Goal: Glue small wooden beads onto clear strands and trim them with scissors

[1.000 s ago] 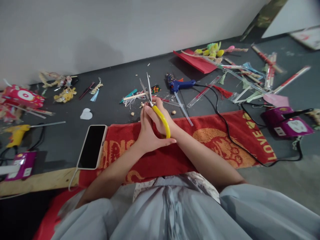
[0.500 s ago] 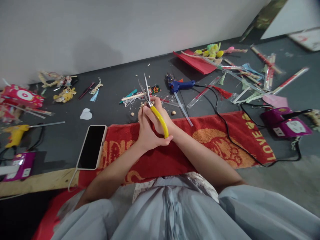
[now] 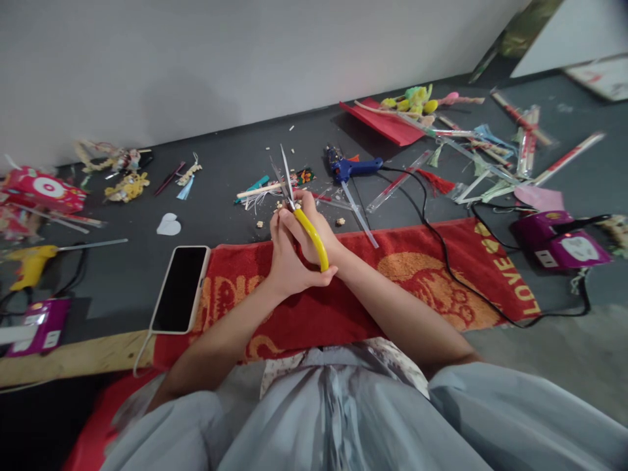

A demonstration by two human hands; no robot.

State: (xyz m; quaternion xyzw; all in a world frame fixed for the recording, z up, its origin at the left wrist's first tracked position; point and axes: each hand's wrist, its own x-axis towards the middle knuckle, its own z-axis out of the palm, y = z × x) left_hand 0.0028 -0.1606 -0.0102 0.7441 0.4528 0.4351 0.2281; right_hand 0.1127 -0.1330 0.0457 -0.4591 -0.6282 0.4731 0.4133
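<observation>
Yellow-handled scissors point(image 3: 314, 241) are gripped in my right hand point(image 3: 321, 243), their blades slightly parted and pointing away from me. My left hand point(image 3: 287, 258) is closed against the right one, its fingertips pinching a small pale piece at the base of the blades; I cannot make out what it is. Both hands hover over the far edge of a red towel point(image 3: 426, 268) with orange print. Small pale offcuts point(image 3: 340, 221) lie on the dark table just beyond the hands.
A phone point(image 3: 180, 288) lies at the towel's left end. A blue glue gun point(image 3: 350, 167) with a black cord sits beyond the hands, a yellow glue gun point(image 3: 32, 261) at far left. Purple power strips point(image 3: 564, 245), wrapped sticks, tassels and red paper point(image 3: 387, 124) clutter the right.
The scissor blades have closed a little and the hands have drawn slightly nearer me and to the left. Nothing else on the table has moved.
</observation>
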